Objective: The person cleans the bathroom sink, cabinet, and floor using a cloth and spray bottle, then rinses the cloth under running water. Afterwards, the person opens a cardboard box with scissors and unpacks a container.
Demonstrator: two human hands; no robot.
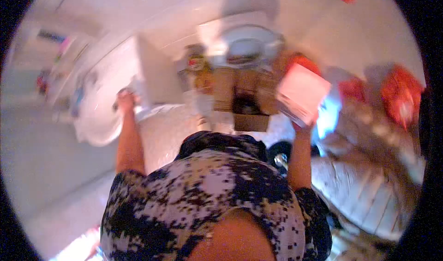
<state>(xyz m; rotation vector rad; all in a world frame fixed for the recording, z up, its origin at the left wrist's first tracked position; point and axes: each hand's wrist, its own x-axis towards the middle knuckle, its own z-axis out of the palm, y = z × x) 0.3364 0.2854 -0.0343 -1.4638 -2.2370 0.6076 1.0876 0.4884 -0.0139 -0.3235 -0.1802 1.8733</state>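
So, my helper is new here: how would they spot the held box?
Beyond the patterned shirt, find the open brown carton. Just right of it, the right hand holds the box. Its pale, pinkish face sets it apart from the red item.

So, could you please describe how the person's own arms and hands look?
Both arms wear short sleeves, the left sleeve and the right sleeve, in a dark and pale pixelated camouflage print. The forearms are uncovered. The left hand and right hand show no gloves; blur hides finer details.
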